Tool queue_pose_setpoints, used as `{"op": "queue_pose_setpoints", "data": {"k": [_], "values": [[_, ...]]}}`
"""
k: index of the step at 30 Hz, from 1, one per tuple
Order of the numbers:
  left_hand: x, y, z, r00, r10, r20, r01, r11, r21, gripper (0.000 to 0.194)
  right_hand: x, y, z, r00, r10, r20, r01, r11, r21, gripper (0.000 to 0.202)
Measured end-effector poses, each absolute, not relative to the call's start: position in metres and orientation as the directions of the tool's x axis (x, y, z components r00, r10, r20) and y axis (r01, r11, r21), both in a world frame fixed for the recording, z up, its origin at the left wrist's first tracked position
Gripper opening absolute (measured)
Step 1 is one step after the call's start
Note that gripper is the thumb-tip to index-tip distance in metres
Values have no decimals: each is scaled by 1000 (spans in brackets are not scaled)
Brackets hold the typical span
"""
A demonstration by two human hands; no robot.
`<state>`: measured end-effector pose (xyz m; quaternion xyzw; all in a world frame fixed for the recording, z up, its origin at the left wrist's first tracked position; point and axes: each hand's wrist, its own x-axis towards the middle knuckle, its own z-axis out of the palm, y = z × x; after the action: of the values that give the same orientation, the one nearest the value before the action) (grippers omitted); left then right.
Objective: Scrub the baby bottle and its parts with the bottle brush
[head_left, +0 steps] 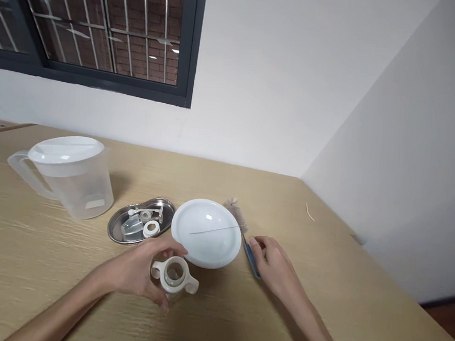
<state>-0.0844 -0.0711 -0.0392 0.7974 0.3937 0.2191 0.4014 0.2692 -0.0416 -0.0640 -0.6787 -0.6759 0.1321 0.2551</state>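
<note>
My left hand (136, 271) is curled round a clear cup (174, 272) with a cream two-handled collar; its mouth is open and faces up. My right hand (274, 263) has its thumb and fingers bent together at the upper end of a blue-handled tool (252, 260), right of the white bowl (205, 252). A long thin rod or wire (215, 229) lies across this bowl, its right end near the tool's tip. Behind the tool is a small clear plastic bag (237, 212).
A kidney-shaped metal tray (115, 226) holds a clear nipple cover, a white ring and other small parts. A lidded, translucent pitcher (82, 188) stands at the left. A thin pale strip (309, 212) lies at the right. Walls and a barred window (105, 24) rise behind the wooden table (129, 320).
</note>
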Motion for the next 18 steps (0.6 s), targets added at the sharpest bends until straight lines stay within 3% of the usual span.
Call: {"op": "queue_pose_setpoints", "data": {"k": [5, 8, 12, 15, 18], "values": [[-96, -68, -31, 552, 829, 91, 359, -335, 871, 91, 273, -34, -63, 112, 961, 251, 850, 39, -526, 46], [-106, -62, -24, 501, 847, 177, 256, -340, 905, 69, 274, -33, -61, 151, 947, 284, 849, 23, -528, 45], [-115, -57, -20, 314, 914, 256, 290, -349, 891, 29, 272, -36, -57, 169, 935, 310, 848, 22, -530, 45], [-117, -54, -21, 123, 933, 338, 325, -360, 875, 37, 269, -39, -55, 171, 928, 330, 841, 36, -539, 47], [-119, -51, -24, 66, 925, 375, 348, -373, 860, 46, 265, -41, -55, 184, 920, 346, 827, 45, -561, 51]]}}
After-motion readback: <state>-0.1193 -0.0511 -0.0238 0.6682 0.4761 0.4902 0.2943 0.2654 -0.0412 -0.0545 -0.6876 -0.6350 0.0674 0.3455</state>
